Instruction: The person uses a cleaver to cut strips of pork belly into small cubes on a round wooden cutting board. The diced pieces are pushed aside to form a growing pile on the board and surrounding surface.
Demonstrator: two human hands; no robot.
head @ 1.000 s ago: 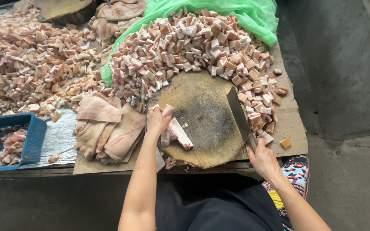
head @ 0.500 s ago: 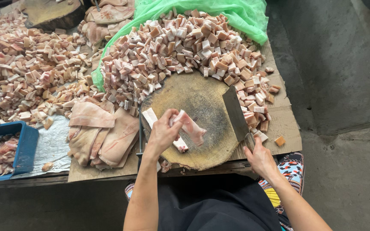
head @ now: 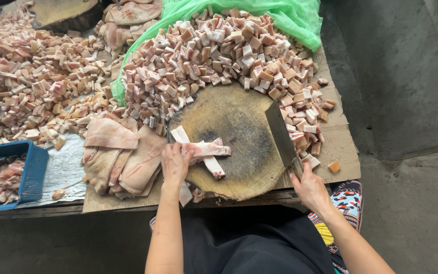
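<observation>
1. Head view: the left hand [head: 175, 163] lies flat, fingers spread, pressing pork strips [head: 205, 151] onto the left part of the round block [head: 239, 127], near the tabletop's front edge.
2. The right hand [head: 307, 187] is closed around the handle of a cleaver [head: 280, 133], whose blade rests on the block's right side, well apart from the strips.
3. The strips look soft, limp and greasy, likely to slide; pinning them near the end away from the blade seems the surest hold.
4. Uncut slabs [head: 122, 157] lie just left of the block; cut cubes [head: 219, 56] are heaped behind it; a blue basket [head: 26, 172] sits at the front left corner.
</observation>
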